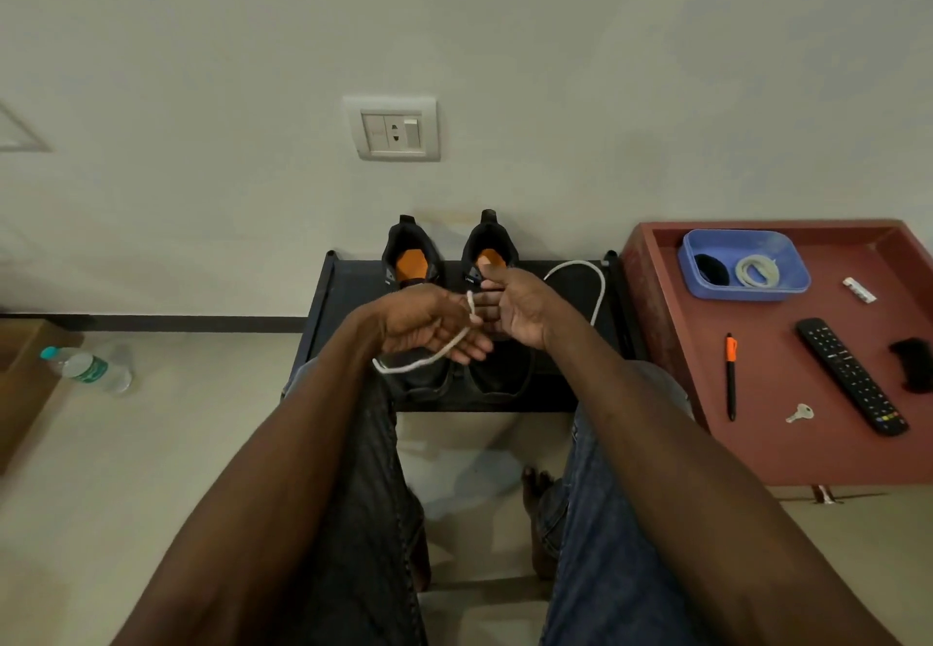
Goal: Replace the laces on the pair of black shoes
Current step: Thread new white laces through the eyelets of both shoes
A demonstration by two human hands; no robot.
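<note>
We note both hands raised over the pair of black shoes (449, 322), which sit side by side on a low dark surface (348, 292) against the far wall, orange insoles showing. Left hand (429, 325): fingers partly curled, a white lace (424, 363) lying across them, its end trailing toward the near left. Right hand (515, 307): its grip closed, fingers curled and thumb up, apparently holding the same lace; from behind it the lace loops out far right over the surface. To the right, a red tray surface (787, 443) carries a blue tub (787, 292) with a coiled white lace (757, 271) and a dark coil inside, a pen (730, 378), a remote (850, 375), and a key (799, 413). A water bottle (88, 369) lies on the floor at left.
</note>
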